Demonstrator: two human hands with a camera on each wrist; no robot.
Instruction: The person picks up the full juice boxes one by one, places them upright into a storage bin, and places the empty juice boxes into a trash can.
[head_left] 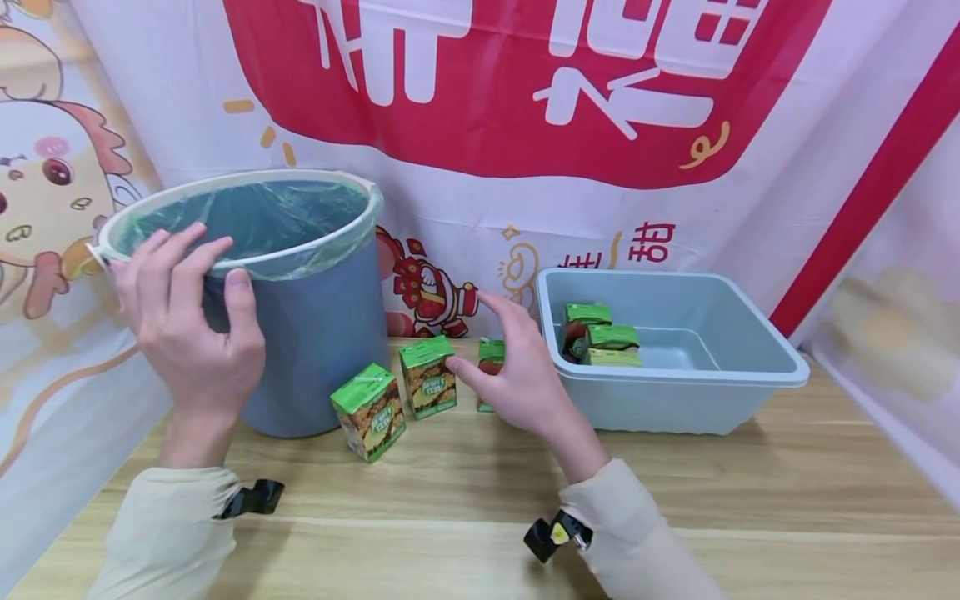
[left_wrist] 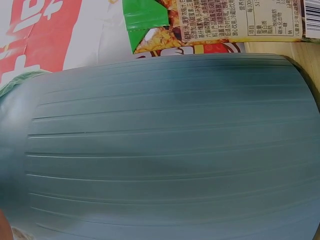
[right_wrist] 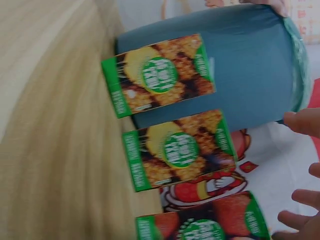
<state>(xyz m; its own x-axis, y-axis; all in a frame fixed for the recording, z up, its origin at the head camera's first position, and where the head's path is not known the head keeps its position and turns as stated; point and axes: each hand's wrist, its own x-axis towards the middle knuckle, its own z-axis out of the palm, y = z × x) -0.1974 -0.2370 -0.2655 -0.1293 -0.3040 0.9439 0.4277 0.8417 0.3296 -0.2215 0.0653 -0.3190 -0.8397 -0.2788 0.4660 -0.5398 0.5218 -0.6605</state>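
Note:
My left hand (head_left: 191,308) is at the near left rim of a blue-grey trash bin (head_left: 315,333), fingers extended over the rim and thumb apart. A thin green liner bag (head_left: 300,217) lines the bin. My right hand (head_left: 525,375) is spread, thumb and fingers apart and nothing between them. Behind it a small drink carton (head_left: 489,357) with a green top is partly hidden. Two more cartons stand to its left: a middle carton (head_left: 431,383) and a left carton (head_left: 372,417) close to the bin. The right wrist view shows all three in a row.
At the right a light blue plastic tub (head_left: 675,400) holds three green-topped cartons (head_left: 611,336) along its left side. A printed red and white cloth (head_left: 480,150) hangs behind. Everything stands on a wood-grain table (head_left: 420,533).

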